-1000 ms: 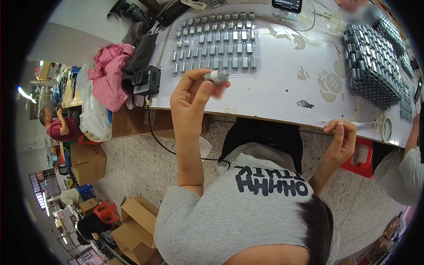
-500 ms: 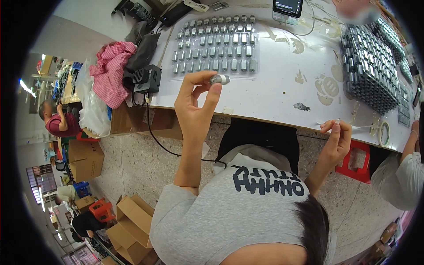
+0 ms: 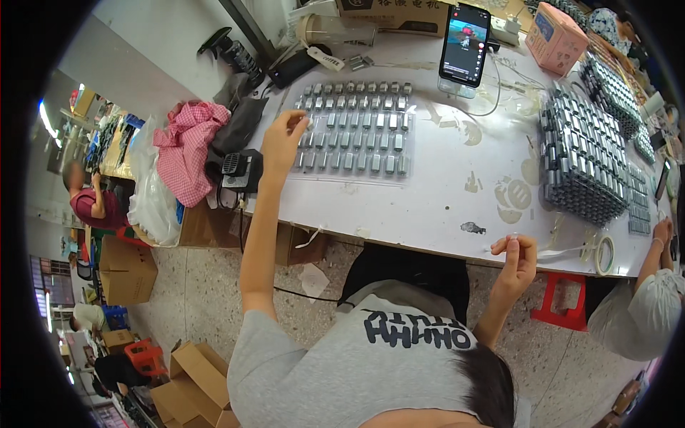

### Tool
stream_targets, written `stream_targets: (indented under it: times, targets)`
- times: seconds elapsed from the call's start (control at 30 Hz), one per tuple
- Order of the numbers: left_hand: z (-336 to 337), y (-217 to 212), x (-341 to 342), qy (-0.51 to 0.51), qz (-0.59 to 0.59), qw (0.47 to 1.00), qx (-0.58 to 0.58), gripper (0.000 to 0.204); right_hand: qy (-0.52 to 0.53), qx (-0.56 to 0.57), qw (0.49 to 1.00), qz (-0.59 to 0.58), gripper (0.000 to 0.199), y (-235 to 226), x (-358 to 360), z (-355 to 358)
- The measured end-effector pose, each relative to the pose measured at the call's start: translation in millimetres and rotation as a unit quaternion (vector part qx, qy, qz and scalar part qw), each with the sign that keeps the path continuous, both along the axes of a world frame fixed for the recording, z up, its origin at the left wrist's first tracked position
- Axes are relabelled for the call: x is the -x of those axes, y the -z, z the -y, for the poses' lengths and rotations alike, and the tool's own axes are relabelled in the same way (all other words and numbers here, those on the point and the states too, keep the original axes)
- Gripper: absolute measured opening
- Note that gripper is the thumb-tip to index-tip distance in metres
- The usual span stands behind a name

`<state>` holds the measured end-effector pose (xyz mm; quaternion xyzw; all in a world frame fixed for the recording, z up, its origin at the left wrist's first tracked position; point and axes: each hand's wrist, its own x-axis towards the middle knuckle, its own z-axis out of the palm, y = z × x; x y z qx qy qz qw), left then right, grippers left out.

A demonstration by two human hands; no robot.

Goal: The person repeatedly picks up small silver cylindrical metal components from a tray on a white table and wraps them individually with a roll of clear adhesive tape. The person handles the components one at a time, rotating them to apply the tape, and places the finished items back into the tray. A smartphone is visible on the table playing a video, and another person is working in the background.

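Observation:
My left hand is over the left side of a clear plastic tray. Its fingers are curled together at the tray's pockets, and what they hold is mostly hidden. Rows of small silver motors stand in the tray. Near the table's front edge, my right hand pinches a tiny bit of white tape between thumb and fingers. A white strip runs beside this hand toward a tape roll at the right.
Stacked trays of motors stand at the right. A lit phone leans on a stand at the back, near a pink box. A black device and checked cloth lie left. Another person's hand is at far right.
My left hand has gone from the table's front, where it held up a motor with a white band, to the tray's left side. My right hand keeps its pinch. The view has shifted.

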<state>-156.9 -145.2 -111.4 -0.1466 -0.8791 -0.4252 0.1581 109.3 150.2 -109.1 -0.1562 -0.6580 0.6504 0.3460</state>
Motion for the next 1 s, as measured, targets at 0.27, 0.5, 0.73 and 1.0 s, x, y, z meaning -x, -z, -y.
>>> stream_targets:
  times: [0.27,0.5,0.73,1.0]
  targets:
    - [4,15,33,0.084,0.052,0.994,0.052,0.017,0.009,0.003,0.999,0.031,0.007,6,1,4]
    - [-12,22,19,-0.025,-0.179,0.949,0.258,0.015,-0.022,0.032,0.999,0.028,0.005,3,7,-1]
    - [-13,13,21,0.023,-0.132,0.946,0.294,0.016,-0.022,0.027,0.999,0.032,0.007,3,9,-7]
    - [-37,-1,-4,0.014,-0.191,0.92,0.343,0.02,-0.011,0.051,0.998,0.029,0.007,3,7,-2]
